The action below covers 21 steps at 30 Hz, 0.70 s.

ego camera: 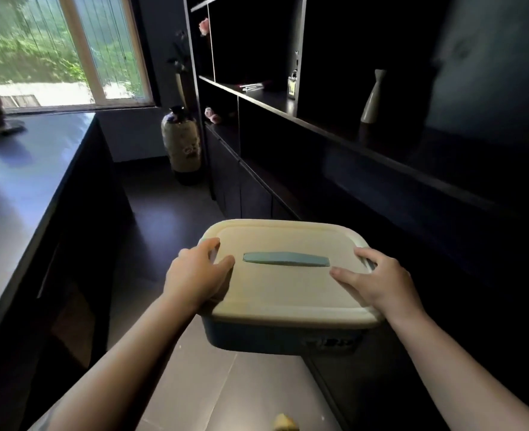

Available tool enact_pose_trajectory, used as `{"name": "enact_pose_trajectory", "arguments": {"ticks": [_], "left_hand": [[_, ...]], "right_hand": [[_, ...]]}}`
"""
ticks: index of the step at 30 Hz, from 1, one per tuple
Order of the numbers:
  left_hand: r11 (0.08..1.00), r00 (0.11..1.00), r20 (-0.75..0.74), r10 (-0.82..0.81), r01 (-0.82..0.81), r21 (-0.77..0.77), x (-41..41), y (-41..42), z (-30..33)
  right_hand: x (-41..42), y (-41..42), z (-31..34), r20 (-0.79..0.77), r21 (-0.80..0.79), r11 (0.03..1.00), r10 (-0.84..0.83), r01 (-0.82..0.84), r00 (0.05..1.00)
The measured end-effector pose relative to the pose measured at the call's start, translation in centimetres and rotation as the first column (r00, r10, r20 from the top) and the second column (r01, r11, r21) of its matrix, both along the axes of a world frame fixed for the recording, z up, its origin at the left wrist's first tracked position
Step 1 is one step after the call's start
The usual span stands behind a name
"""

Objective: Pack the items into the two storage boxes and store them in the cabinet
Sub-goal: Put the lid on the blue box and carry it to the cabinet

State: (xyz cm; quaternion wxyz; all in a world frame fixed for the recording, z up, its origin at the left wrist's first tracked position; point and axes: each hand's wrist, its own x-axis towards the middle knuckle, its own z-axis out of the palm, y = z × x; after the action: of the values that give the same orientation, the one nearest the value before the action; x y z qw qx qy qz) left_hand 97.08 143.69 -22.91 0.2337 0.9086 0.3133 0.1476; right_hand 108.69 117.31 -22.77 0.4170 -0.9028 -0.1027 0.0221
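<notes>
A blue storage box (275, 335) with a cream lid (288, 287) and a blue handle (286, 259) is carried in the air above the floor. My left hand (195, 273) grips its left side, thumb on the lid. My right hand (378, 276) grips the right side, thumb lying on the lid. The dark cabinet (334, 132) with open shelves stands to the right and ahead, its lower doors (244, 185) shut.
A dark counter (24, 188) runs along the left with a plate and a round object at its far end. A large patterned floor vase (181, 144) stands by the cabinet's far corner. A pale bottle-shaped vase (372, 96) and small items sit on the shelves.
</notes>
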Motion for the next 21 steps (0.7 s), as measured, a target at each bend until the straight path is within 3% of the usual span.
{"name": "enact_pose_trajectory", "arguments": {"ticks": [11, 16, 21], "left_hand": [[0.986, 0.989, -0.052, -0.141, 0.136, -0.095, 25.7, 12.0, -2.0], [0.971, 0.981, -0.068, -0.184, 0.170, -0.167, 35.8, 17.7, -2.6], [0.928, 0.943, -0.054, -0.327, 0.311, -0.204, 47.4, 23.2, -3.8]], "right_hand": [[22.4, 10.8, -3.2, -0.050, 0.051, 0.994, -0.096, 0.099, 0.994], [28.9, 15.8, -4.8, -0.064, 0.105, 0.965, -0.234, 0.240, 0.970], [35.0, 22.0, -7.0, -0.082, 0.131, 0.903, -0.401, 0.409, 0.912]]}}
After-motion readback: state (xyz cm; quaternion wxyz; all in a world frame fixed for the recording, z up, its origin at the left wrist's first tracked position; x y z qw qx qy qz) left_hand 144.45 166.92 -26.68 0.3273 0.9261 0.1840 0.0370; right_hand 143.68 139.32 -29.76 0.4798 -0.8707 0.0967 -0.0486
